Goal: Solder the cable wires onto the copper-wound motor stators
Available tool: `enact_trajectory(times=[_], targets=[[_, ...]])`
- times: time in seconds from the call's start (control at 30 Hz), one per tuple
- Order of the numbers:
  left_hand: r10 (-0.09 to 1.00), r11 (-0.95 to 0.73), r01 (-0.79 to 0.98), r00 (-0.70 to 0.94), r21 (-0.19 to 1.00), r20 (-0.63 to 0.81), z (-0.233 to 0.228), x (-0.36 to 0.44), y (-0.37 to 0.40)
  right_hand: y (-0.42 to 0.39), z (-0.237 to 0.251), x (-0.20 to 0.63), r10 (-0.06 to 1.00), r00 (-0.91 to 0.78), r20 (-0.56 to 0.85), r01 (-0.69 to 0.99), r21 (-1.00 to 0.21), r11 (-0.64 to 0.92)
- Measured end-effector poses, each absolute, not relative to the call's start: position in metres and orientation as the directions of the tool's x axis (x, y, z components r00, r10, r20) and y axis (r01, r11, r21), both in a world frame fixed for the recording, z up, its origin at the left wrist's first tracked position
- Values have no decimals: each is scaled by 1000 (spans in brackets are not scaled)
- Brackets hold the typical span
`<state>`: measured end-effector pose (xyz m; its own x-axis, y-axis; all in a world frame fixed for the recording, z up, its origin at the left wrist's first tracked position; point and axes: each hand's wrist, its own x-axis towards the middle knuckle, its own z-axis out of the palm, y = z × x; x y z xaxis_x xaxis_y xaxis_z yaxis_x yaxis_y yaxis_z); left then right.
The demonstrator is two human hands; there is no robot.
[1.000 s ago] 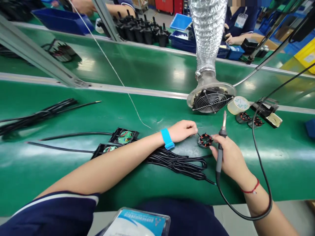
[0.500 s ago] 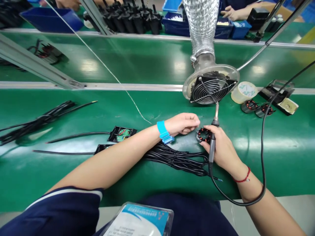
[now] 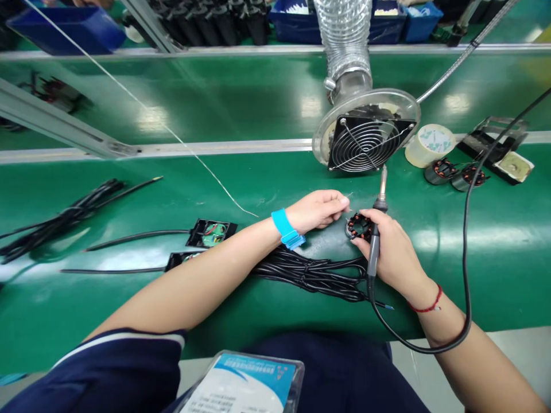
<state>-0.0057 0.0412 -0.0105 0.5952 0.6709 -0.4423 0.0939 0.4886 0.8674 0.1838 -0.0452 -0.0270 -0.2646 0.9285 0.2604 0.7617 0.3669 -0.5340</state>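
My right hand (image 3: 394, 249) grips a soldering iron (image 3: 373, 252), tip pointing away from me, and also holds a small ring-shaped motor stator (image 3: 358, 227) with copper windings between thumb and fingers. Just left of the stator is my left hand (image 3: 321, 209), wearing a blue wrist strap (image 3: 286, 228). Its thumb and fingers are pinched, and a thin wire (image 3: 350, 195) shows at the fingertips. Beneath the hands lies a bundled black cable (image 3: 307, 272). Left of it, partly behind my forearm, are black cases with green circuit boards (image 3: 214, 234).
A fume extractor fan (image 3: 365, 146) hangs over the iron's tip. At right are two more stators (image 3: 441, 171), a tape roll (image 3: 430, 146) and an iron stand with sponge (image 3: 514, 166). A solder wire (image 3: 206, 166) dangles at left, near coiled cable (image 3: 73, 215).
The view has shifted slightly. My left fingertips have turned a little, with the thin wire now showing. The right hand still holds the iron and stator, the iron's tip tilted slightly rightward.
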Motion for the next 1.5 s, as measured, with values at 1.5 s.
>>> enact_trajectory(times=[1.5], targets=[[591, -390, 532, 770, 751, -238, 19, -30, 1, -45, -13, 202, 922, 49, 384, 239, -901, 363]])
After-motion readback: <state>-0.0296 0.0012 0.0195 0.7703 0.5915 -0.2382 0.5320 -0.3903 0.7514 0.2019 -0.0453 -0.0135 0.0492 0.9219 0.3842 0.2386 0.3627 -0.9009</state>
